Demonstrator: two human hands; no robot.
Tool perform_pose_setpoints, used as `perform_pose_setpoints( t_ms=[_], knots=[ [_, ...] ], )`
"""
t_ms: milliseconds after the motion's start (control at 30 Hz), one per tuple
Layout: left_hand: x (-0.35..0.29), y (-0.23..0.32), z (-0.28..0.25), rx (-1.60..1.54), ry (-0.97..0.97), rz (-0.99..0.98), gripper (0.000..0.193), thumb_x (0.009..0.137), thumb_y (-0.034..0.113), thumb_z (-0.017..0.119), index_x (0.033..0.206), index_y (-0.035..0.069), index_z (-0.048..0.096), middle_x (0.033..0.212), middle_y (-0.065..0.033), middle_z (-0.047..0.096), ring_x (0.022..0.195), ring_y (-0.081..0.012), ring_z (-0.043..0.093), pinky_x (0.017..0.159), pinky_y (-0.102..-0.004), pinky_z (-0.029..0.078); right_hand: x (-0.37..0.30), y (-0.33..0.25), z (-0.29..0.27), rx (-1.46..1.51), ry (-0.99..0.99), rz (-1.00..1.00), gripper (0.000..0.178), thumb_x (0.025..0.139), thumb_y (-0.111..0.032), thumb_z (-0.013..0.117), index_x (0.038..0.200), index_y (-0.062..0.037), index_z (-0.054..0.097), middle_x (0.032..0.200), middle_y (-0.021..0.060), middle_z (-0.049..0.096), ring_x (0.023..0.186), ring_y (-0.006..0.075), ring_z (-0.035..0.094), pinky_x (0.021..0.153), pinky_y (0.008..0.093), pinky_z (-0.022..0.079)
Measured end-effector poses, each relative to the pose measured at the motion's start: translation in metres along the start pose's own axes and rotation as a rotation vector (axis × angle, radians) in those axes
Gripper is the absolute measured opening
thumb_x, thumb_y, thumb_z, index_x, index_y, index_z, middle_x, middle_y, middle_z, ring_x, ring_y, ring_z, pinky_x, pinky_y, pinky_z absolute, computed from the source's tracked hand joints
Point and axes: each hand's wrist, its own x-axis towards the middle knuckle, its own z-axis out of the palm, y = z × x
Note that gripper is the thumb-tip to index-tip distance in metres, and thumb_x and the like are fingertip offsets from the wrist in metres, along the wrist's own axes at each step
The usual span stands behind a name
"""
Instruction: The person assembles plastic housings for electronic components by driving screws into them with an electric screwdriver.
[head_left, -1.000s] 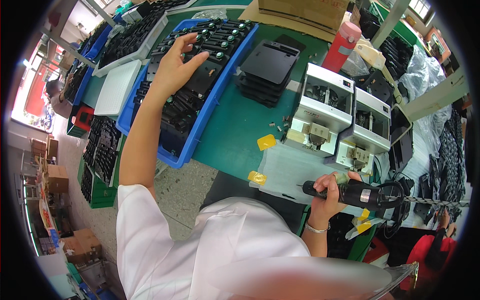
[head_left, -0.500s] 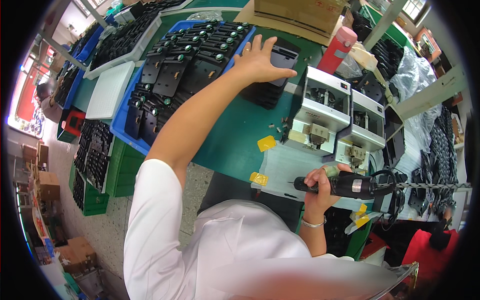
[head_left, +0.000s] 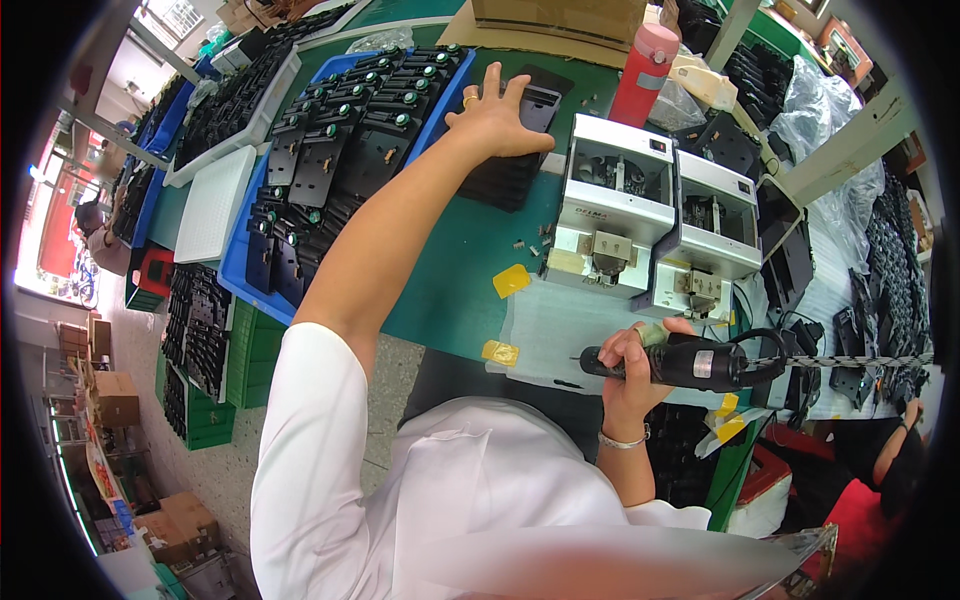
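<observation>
My left hand (head_left: pixel 495 122) reaches far over the bench with its fingers spread, at a stack of flat black plates (head_left: pixel 508 180). The palm hides part of the stack, so I cannot tell whether the fingers touch it. Closed in my right hand (head_left: pixel 636 370) is a black electric screwdriver (head_left: pixel 702 366), held level with its thin bit pointing left. A cord runs from its back end to the right. Two white screw feeder machines (head_left: pixel 618 190) (head_left: pixel 712 215) stand beyond the screwdriver. Left of my forearm, a blue tray (head_left: pixel 236 262) holds many black parts with round green-tipped ends.
A red bottle (head_left: pixel 645 75) stands behind the feeders. Small loose pieces (head_left: pixel 532 243) and yellow tape (head_left: pixel 511 281) lie on the green bench. A white tray lid (head_left: pixel 214 205) sits left of the blue tray. At the lower right, a co-worker's arm (head_left: pixel 900 440) shows.
The view has shifted, so the bench things sit further left. My left hand stays spread over the black stack, and my right hand keeps the screwdriver. The co-worker's arm shows more.
</observation>
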Motion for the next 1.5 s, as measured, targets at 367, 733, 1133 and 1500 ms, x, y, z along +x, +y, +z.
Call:
perform_pose_setpoints(
  t_ms=[367, 733, 1133, 1500],
  knots=[
    [0.024, -0.051, -0.002, -0.496, 0.245, 0.167, 0.088, 0.083, 0.063, 0.051, 0.145, 0.007, 0.026, 0.151, -0.019, 0.023, 0.136, -0.0385, 0.03, 0.11, -0.0413, 0.028, -0.003, -0.001, 0.0, -0.002, -0.017, -0.016, 0.044, 0.081, -0.006, 0.061, 0.119, -0.0083, 0.038, 0.062, 0.0058, 0.048, 0.05, 0.0145, 0.047, 0.05, 0.0297, 0.044],
    [-0.055, -0.241, -0.074, -0.255, 0.482, 0.075, 0.072, 0.074, 0.042, 0.072, 0.133, 0.011, 0.045, 0.127, -0.0143, 0.057, 0.117, -0.0319, 0.054, 0.099, -0.0382, 0.04, -0.005, -0.014, -0.003, -0.054, 0.064, -0.001, 0.044, 0.08, -0.002, 0.061, 0.117, -0.0062, 0.037, 0.059, 0.0065, 0.049, 0.048, 0.016, 0.047, 0.059, 0.0305, 0.048],
    [-0.099, -0.26, -0.022, 0.084, 0.141, -0.465, 0.106, 0.065, 0.078, 0.061, 0.145, 0.017, 0.029, 0.141, -0.0135, 0.045, 0.128, -0.0297, 0.045, 0.101, -0.0535, 0.028, -0.003, -0.005, 0.024, -0.122, 0.018, -0.035, 0.042, 0.081, -0.001, 0.057, 0.119, -0.0026, 0.038, 0.061, 0.006, 0.047, 0.049, 0.0139, 0.045, 0.049, 0.0275, 0.043],
    [-0.099, -0.27, -0.001, -0.045, 0.373, -0.36, 0.108, 0.06, 0.066, 0.072, 0.146, 0.019, 0.027, 0.143, -0.0131, 0.038, 0.128, -0.0312, 0.043, 0.1, -0.0531, 0.026, -0.004, -0.008, 0.027, -0.171, 0.045, -0.046, 0.041, 0.083, -0.001, 0.055, 0.121, -0.0022, 0.038, 0.062, 0.0048, 0.046, 0.049, 0.0122, 0.043, 0.05, 0.0274, 0.042]
  ],
)
